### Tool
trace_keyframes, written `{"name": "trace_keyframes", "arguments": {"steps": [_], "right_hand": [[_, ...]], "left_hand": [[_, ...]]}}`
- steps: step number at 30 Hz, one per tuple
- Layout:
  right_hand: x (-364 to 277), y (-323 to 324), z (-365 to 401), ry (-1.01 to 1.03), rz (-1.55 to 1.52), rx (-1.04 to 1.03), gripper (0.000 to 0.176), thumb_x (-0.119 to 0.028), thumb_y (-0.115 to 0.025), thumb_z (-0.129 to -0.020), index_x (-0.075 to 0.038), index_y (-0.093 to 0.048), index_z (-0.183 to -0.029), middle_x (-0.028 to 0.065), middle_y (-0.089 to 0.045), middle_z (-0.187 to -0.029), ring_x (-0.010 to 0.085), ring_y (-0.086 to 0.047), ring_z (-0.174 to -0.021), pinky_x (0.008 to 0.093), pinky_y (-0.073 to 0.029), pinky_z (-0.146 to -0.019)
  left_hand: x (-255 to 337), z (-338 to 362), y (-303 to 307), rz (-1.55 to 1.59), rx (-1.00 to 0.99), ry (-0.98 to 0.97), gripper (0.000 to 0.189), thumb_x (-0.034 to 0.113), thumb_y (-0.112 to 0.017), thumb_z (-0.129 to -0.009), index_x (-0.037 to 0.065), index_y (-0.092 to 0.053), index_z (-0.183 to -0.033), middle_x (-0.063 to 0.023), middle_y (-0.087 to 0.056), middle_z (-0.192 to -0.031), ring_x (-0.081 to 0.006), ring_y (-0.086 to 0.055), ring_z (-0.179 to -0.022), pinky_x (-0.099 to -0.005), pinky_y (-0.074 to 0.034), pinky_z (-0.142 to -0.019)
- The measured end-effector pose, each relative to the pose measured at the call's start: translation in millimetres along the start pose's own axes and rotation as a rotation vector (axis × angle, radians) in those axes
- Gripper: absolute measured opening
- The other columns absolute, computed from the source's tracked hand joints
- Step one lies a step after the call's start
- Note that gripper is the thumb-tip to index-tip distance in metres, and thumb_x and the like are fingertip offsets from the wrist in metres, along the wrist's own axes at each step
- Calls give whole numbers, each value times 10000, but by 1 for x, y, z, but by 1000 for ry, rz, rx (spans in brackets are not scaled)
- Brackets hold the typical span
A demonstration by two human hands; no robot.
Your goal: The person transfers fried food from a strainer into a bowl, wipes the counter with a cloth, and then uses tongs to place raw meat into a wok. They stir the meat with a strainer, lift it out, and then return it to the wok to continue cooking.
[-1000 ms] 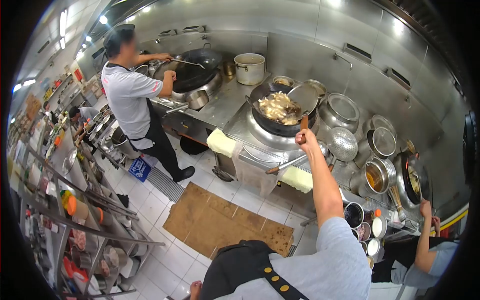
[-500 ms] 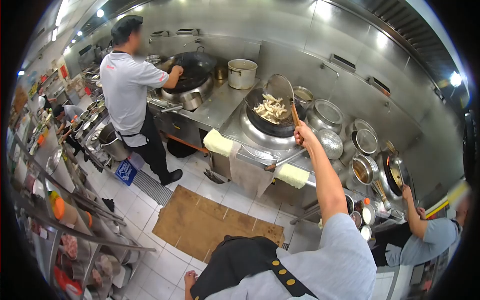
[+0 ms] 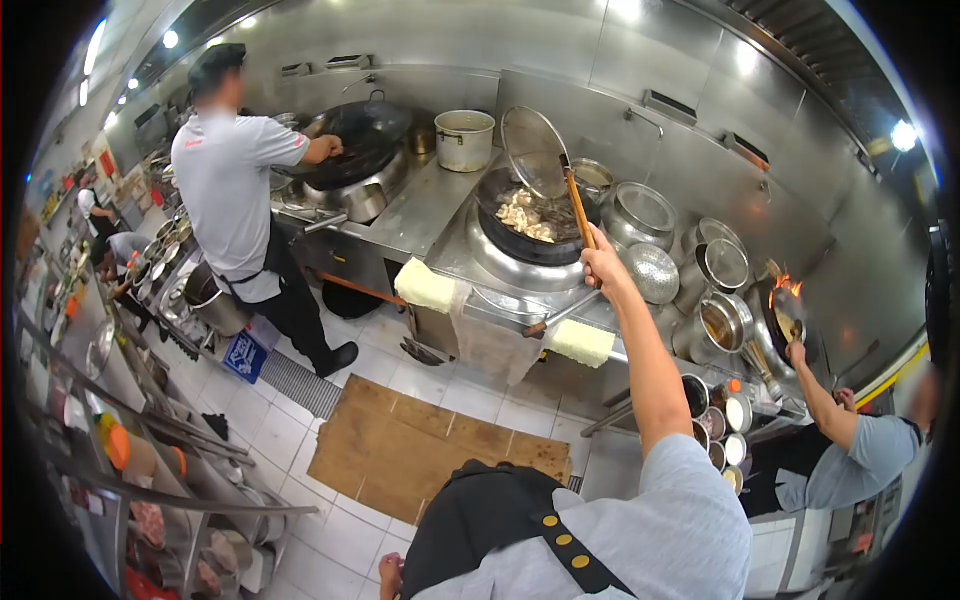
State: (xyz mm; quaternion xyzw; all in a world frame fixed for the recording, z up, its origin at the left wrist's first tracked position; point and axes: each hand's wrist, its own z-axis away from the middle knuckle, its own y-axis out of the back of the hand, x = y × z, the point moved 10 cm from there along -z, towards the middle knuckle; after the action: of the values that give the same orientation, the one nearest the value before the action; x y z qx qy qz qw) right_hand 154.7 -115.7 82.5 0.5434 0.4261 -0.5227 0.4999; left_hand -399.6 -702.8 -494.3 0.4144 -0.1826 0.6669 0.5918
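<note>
My right hand is closed round the wooden handle of a large mesh strainer. The strainer's round head stands steeply tilted over the near wok, low edge at the wok's mouth. Pale cooked pieces lie in the wok, with dark liquid beside them. The wok sits on a round steel burner ring. Below my right hand, a ladle handle sticks out over the counter edge. My left hand hangs low beside my black apron, mostly hidden.
A co-worker works at a large wok on the left. On the right, another person handles a wok with flames. Steel pots and a perforated ladle stand nearby. Cardboard covers floor tiles.
The strainer's head has risen and swung up to the left, away from the pale pieces, which now sit lower in the wok. Flames have appeared at the right-hand wok.
</note>
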Motion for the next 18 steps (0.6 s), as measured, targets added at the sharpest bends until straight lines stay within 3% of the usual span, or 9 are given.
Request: {"name": "trace_keyframes", "arguments": {"steps": [2, 6, 9, 11, 14, 17, 18], "right_hand": [[14, 0, -2, -12, 11, 10, 797, 31, -471, -754, -237, -277, -1478, 2, -446, -688, 85, -418, -473, 245, -343, -353], [68, -3, -40, -169, 56, 23, 799, 17, -473, -781, -282, -243, -1486, 4, -450, -698, 99, -420, -471, 268, -353, -361], [70, -6, -56, -170, -14, -6, 793, 9, -471, -790, -265, -226, -1494, 9, -448, -700, 96, -405, -469, 281, -362, -376], [58, -4, -46, -104, 31, 27, 804, 12, -451, -784, -263, -214, -1500, 11, -440, -692, 96, -404, -464, 265, -352, -369], [53, -2, -22, -53, 31, 21, 815, 20, -431, -785, -277, -197, -1506, 15, -431, -666, 97, -397, -448, 254, -334, -358], [64, -4, -15, -120, 60, 13, 827, 16, -426, -783, -302, -183, -1507, 20, -420, -659, 108, -392, -453, 276, -333, -366], [73, -6, -20, -194, 75, 19, 823, 10, -430, -781, -298, -190, -1505, 20, -420, -662, 113, -398, -464, 285, -332, -369]], "left_hand": [[19, 2, -5, -59, 21, -90, 166, 172, -630, -843, 63, -678, -958, -57, -640, -715, -157, -608, -637, -287, -497, -554], [14, -3, -10, -69, 114, -15, 191, 186, -648, -828, 26, -711, -911, -57, -653, -684, -117, -589, -618, -263, -482, -559], [36, -11, -8, -220, 115, -173, 227, 189, -636, -839, 2, -694, -954, -61, -660, -725, -111, -612, -658, -256, -495, -593], [43, -3, -15, 107, -12, -171, 257, 215, -636, -853, -2, -684, -983, -89, -688, -790, -152, -661, -729, -283, -525, -655], [34, 12, -1, 230, 77, -93, 298, 255, -651, -863, -10, -674, -998, -107, -697, -823, -178, -678, -791, -304, -534, -704], [47, 15, -11, -244, 154, -186, 287, 231, -632, -864, -27, -667, -985, -118, -697, -820, -185, -675, -788, -305, -531, -700], [46, 18, -10, -254, 149, -188, 287, 231, -632, -864, -27, -667, -985, -118, -697, -820, -185, -675, -788, -305, -531, -700]]}}
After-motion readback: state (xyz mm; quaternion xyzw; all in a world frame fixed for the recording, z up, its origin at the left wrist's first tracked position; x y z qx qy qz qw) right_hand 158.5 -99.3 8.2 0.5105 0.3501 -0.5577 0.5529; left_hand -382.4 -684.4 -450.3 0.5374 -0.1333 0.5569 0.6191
